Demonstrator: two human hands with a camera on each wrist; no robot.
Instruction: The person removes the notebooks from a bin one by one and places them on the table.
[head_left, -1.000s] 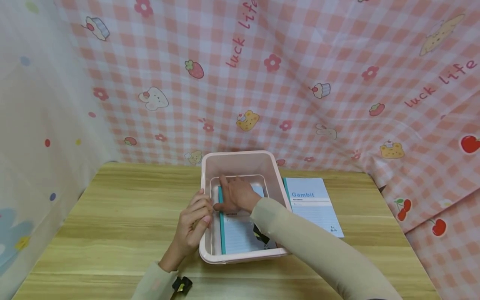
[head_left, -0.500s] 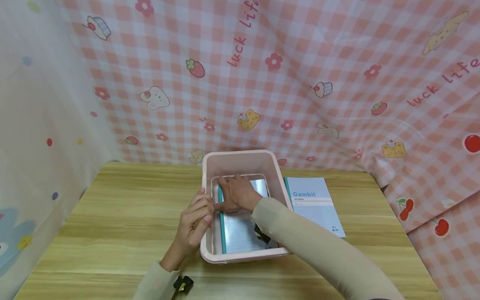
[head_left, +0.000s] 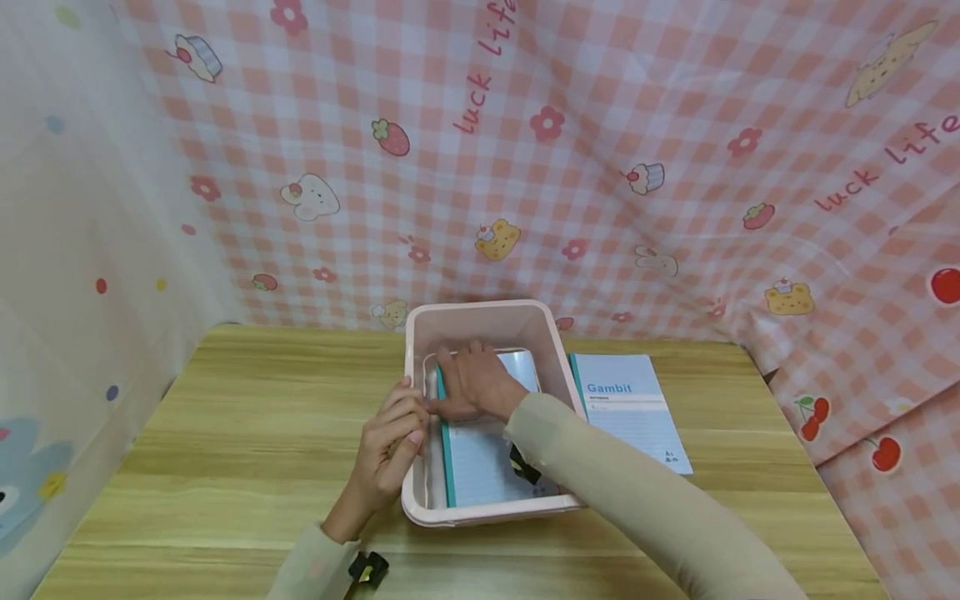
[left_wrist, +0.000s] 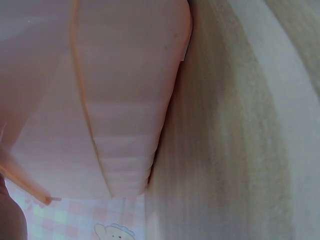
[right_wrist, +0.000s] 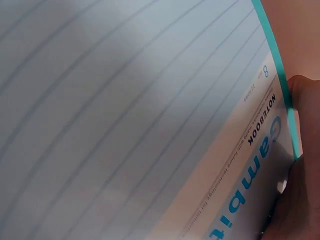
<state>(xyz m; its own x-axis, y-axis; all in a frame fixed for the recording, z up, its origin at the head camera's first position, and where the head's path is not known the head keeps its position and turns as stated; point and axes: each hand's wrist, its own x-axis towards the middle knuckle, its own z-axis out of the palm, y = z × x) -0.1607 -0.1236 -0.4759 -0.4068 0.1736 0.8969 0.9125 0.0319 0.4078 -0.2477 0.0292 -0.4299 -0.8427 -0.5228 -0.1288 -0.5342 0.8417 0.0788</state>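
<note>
A pale pink plastic storage bin stands on the table. My left hand grips its left rim; the left wrist view shows the bin's outer wall. Inside, a Gambit notebook with a teal spine lies cover up. My right hand reaches into the bin and grips the notebook's far left part, covering much of its title. In the right wrist view the fingers curl at the teal spine, near the printed title, and the notebook fills most of the picture. The sleeve hides its near right corner.
A second Gambit notebook lies on the wooden table right of the bin, beside the right forearm. A checked pink curtain hangs behind the table. A black wrist camera sits below the left hand.
Inside the bin, the notebook's far edge has come up a little with my right hand, and light shifts across its cover. My left hand stays on the rim.
</note>
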